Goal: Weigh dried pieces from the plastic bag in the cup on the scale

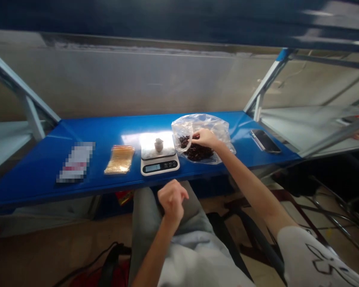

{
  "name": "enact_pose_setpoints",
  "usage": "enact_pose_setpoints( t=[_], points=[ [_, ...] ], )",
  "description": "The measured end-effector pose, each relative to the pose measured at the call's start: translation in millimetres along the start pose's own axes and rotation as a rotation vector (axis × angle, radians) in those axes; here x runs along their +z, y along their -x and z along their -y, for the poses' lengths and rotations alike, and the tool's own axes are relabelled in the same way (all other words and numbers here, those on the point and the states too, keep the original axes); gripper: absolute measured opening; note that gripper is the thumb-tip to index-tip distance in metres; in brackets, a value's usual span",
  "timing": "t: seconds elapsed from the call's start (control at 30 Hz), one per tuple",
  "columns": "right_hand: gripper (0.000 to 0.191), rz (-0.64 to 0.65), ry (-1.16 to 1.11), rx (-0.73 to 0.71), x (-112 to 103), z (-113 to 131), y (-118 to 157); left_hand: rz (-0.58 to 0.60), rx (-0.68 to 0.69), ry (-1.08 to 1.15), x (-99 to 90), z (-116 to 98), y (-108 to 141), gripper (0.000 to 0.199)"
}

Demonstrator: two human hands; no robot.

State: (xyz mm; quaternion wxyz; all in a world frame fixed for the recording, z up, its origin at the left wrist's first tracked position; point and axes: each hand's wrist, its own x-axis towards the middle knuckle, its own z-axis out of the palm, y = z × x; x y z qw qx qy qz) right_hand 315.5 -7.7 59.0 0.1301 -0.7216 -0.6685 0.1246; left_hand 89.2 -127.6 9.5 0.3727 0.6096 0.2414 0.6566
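My right hand (205, 138) reaches over the blue shelf top (32, 179), its pinched fingertips at the mouth of a clear plastic bag (203, 133). Dark reddish dried pieces (196, 149) fill the bag's lower part, and the hand hides some of them. To the bag's left stands a white digital kitchen scale (159, 166), with a small white cup (158, 144) on its platform. My left hand (172, 201) hangs curled above my lap, holding nothing visible.
A gold foil packet (119, 159) and a blurred white packet (76, 161) lie left of the scale. A smartphone (265, 141) lies right of the bag. Blue-and-white shelf uprights (266, 81) rise at both ends, with a grey wall behind.
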Motion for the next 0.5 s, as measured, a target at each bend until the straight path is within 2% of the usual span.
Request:
enact_pose_setpoints(
  t=[0.07,0.13,0.17,0.23,0.3,0.37,0.5],
  points=[
    [0.032,0.053,0.006,-0.011,-6,1,-6,0.457,-0.284,-0.014,18.2,-12,27,0.055],
    [0.030,0.097,-0.004,-0.010,-10,1,-10,0.847,-0.531,-0.019,35.7,-22,48,0.055],
    [0.029,0.109,-0.012,-0.008,-11,1,-11,1.002,-0.610,-0.004,43.7,-28,56,0.049],
    [0.029,0.103,-0.026,-0.004,-11,1,-11,1.237,-0.671,0.093,57.0,-39,67,0.047],
    [0.029,0.074,-0.046,-0.008,-9,0,-9,1.378,-0.701,0.227,65.3,-49,71,0.056],
    [0.030,0.055,-0.059,-0.016,-5,-2,-6,1.417,-0.743,0.361,68.3,-58,70,0.059],
    [0.031,0.035,-0.039,-0.064,3,-10,-4,1.464,-0.753,0.508,64.5,-65,68,0.044]
  ],
)
